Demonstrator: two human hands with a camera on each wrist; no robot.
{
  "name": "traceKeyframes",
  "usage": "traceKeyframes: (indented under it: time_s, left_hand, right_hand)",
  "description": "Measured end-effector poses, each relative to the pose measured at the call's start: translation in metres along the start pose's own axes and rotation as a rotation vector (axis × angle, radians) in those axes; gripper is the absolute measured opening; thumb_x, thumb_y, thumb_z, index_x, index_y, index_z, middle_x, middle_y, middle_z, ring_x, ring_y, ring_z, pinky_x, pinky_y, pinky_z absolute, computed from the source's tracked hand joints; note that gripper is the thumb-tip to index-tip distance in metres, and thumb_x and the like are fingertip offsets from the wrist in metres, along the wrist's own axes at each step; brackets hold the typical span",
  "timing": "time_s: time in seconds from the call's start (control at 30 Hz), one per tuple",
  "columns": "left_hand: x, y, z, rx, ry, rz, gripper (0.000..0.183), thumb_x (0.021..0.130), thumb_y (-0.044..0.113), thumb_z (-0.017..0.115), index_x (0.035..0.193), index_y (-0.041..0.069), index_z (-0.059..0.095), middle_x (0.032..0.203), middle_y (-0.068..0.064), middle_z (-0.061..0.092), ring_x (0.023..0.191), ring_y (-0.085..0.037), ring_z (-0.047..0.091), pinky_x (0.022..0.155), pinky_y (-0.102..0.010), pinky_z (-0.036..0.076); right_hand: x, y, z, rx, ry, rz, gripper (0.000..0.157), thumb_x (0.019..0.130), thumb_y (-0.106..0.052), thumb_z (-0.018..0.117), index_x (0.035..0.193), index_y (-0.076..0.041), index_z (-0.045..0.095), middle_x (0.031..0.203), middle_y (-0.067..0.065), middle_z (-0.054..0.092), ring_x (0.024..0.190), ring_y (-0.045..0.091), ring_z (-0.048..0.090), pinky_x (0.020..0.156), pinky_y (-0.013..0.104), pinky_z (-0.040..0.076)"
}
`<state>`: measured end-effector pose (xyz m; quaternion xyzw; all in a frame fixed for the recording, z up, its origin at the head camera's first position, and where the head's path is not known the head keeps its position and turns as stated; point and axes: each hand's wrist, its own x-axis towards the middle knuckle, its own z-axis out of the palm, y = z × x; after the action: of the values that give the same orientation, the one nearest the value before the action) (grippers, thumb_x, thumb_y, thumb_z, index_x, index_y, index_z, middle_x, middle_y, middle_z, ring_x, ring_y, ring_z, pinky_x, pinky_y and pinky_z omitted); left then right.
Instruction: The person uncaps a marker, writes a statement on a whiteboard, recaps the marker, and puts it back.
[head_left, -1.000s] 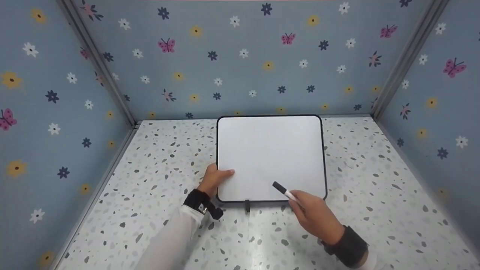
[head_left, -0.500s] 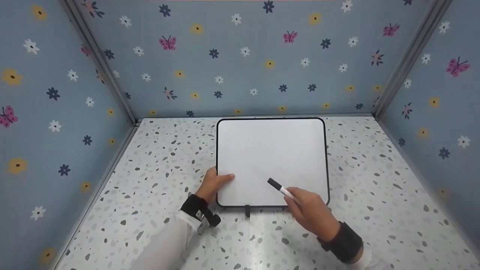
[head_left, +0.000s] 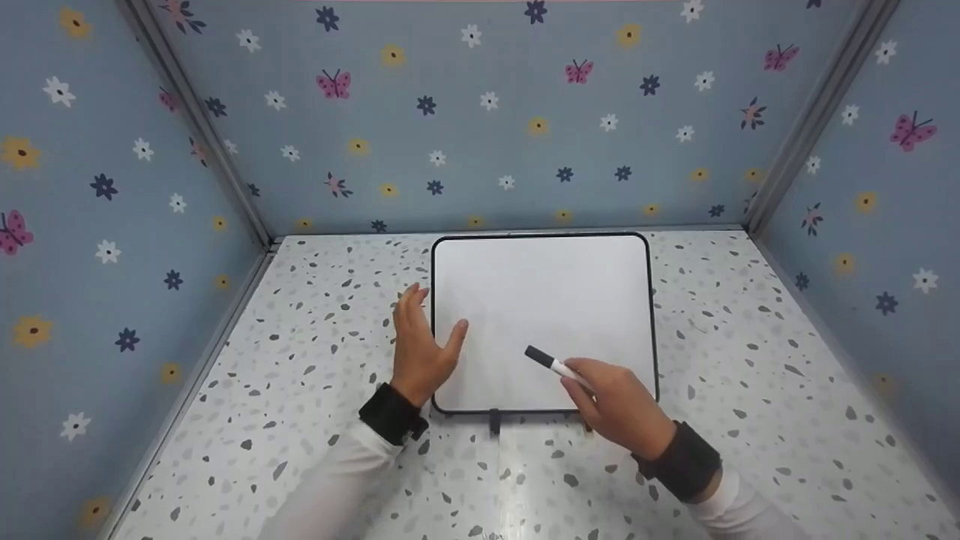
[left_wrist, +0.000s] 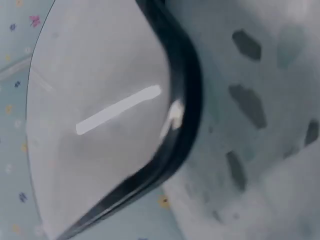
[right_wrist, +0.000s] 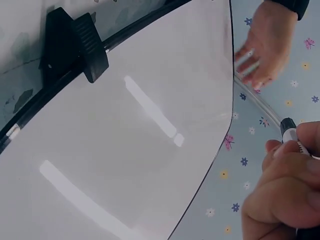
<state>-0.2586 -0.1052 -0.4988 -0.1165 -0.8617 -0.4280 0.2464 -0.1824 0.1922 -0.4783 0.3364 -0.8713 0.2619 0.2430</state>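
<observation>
A whiteboard (head_left: 540, 292) with a thin black frame is in the middle of the head view, its white face bare except for reflections. A black clip (head_left: 494, 421) sits on its near edge; the right wrist view shows this clip (right_wrist: 80, 45) close up. My left hand (head_left: 424, 352) is at the board's left edge, fingers extended and thumb apart, holding nothing. My right hand (head_left: 622, 405) pinches a white marker (head_left: 559, 366) with its black cap on, in front of the board's lower right part. The left wrist view shows a board corner (left_wrist: 185, 100) and no fingers.
The speckled tabletop (head_left: 330, 300) extends on both sides of the board. Blue flowered panels (head_left: 480, 112) enclose it at the back, left and right, with grey corner posts (head_left: 817, 120) between them.
My left hand has released the board's left edge, and its fingers have straightened. My right hand has shifted a little left and away from me with the marker.
</observation>
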Motion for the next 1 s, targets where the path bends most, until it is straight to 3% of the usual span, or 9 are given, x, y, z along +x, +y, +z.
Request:
traceKeyframes:
  time_s: [0.07,0.17,0.23,0.33,0.5,0.7,0.8,0.9,1.0]
  left_hand:
    - [-0.001,0.014,-0.003,0.098,-0.006,0.223,0.065,0.100,0.025,0.074,0.147,-0.010,0.048,0.153,-0.031,0.050,0.145,-0.044,0.050,0.124,-0.058,0.044]
    - [-0.001,0.033,-0.006,0.172,-0.140,0.502,0.049,0.103,0.024,0.071,0.139,-0.007,0.058,0.137,-0.024,0.066,0.130,-0.038,0.065,0.115,-0.050,0.055]
    - [-0.003,0.044,-0.007,0.217,-0.265,0.617,0.041,0.106,0.025,0.067,0.136,-0.003,0.062,0.127,-0.018,0.072,0.118,-0.031,0.071,0.105,-0.044,0.060]
    - [-0.007,0.056,-0.006,0.302,-0.410,0.711,0.032,0.110,0.025,0.060,0.130,0.001,0.066,0.113,-0.010,0.074,0.100,-0.023,0.072,0.090,-0.036,0.063]
    - [-0.016,0.065,-0.005,0.413,-0.512,0.791,0.017,0.112,0.020,0.054,0.110,0.008,0.066,0.088,-0.001,0.063,0.075,-0.015,0.056,0.066,-0.027,0.051]
    - [-0.026,0.072,-0.007,0.461,-0.592,0.795,0.014,0.112,0.019,0.055,0.102,0.010,0.060,0.081,0.002,0.054,0.070,-0.010,0.042,0.060,-0.022,0.039]
    - [-0.028,0.073,-0.008,0.471,-0.630,0.772,0.013,0.112,0.018,0.055,0.102,0.010,0.058,0.080,0.003,0.051,0.068,-0.008,0.038,0.058,-0.020,0.038]
    - [-0.030,0.073,-0.008,0.477,-0.653,0.747,0.012,0.111,0.017,0.056,0.102,0.010,0.057,0.080,0.003,0.050,0.067,-0.007,0.035,0.056,-0.019,0.039]
    - [-0.033,0.071,-0.006,0.474,-0.658,0.742,0.009,0.110,0.015,0.057,0.103,0.009,0.057,0.081,0.002,0.051,0.067,-0.007,0.036,0.055,-0.019,0.041]
  right_hand:
    - [0.003,0.000,-0.001,-0.001,-0.021,-0.022,0.015,0.097,0.001,0.076,0.111,0.002,0.073,0.086,0.007,0.075,0.067,0.007,0.061,0.059,0.029,0.058]
    - [0.008,0.001,-0.002,-0.007,-0.052,-0.063,0.017,0.096,0.001,0.076,0.112,0.001,0.072,0.088,0.006,0.076,0.067,0.008,0.062,0.059,0.029,0.059]
    - [0.010,0.001,-0.003,-0.017,-0.074,-0.093,0.018,0.096,0.000,0.077,0.113,0.000,0.071,0.088,0.005,0.076,0.066,0.008,0.063,0.058,0.028,0.058]
    - [0.013,-0.001,-0.003,-0.061,-0.092,-0.153,0.021,0.095,-0.001,0.078,0.113,-0.003,0.070,0.088,0.004,0.076,0.064,0.008,0.062,0.056,0.026,0.057]
    - [0.015,-0.004,-0.004,-0.218,-0.088,-0.272,0.023,0.092,-0.006,0.081,0.111,-0.007,0.068,0.079,-0.001,0.067,0.054,0.006,0.049,0.046,0.021,0.047]
    - [0.012,-0.008,-0.004,-0.356,-0.063,-0.380,0.018,0.094,-0.012,0.078,0.107,-0.007,0.067,0.071,-0.003,0.057,0.052,0.007,0.044,0.041,0.021,0.042]
    - [0.012,-0.008,-0.004,-0.373,-0.054,-0.415,0.009,0.104,-0.016,0.066,0.106,-0.007,0.066,0.070,-0.003,0.055,0.051,0.006,0.042,0.039,0.021,0.040]
    - [0.012,-0.009,-0.004,-0.366,-0.043,-0.431,0.024,0.115,-0.020,0.048,0.105,-0.006,0.064,0.068,-0.003,0.053,0.050,0.006,0.038,0.038,0.020,0.038]
    - [0.011,-0.010,-0.003,-0.343,-0.032,-0.438,0.036,0.119,-0.024,0.035,0.104,-0.006,0.063,0.066,-0.003,0.051,0.049,0.005,0.034,0.037,0.021,0.036]
